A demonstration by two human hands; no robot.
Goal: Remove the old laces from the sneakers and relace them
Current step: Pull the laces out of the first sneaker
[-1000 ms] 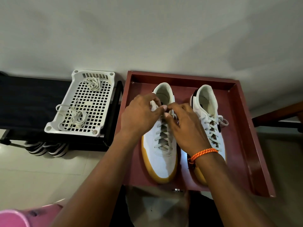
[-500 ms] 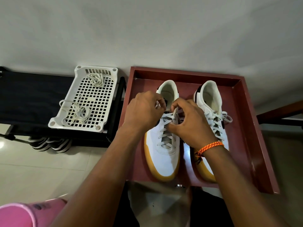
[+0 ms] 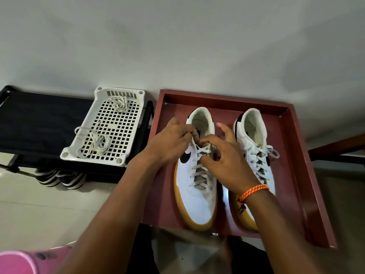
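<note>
Two white sneakers with gum soles stand side by side in a dark red tray (image 3: 296, 175). Grey laces run up the left sneaker (image 3: 197, 194); the right sneaker (image 3: 254, 139) is laced and tied in a bow. My left hand (image 3: 169, 143) pinches a lace end at the left sneaker's top eyelets. My right hand (image 3: 225, 161) pinches the lace (image 3: 199, 171) beside it with thumb and forefinger, its other fingers spread over the gap between the shoes. The knot area is hidden by my fingers.
A white perforated basket (image 3: 130, 147) with two loose bundles of old laces (image 3: 96, 145) sits on a black bench (image 3: 39, 123) to the left. Striped shoes (image 3: 59, 178) lie under the bench. A pink object (image 3: 17, 262) is at the bottom left.
My hands have drawn slightly apart at the top of the left sneaker, and my right hand's outer fingers have spread open. The view has shifted a little.
</note>
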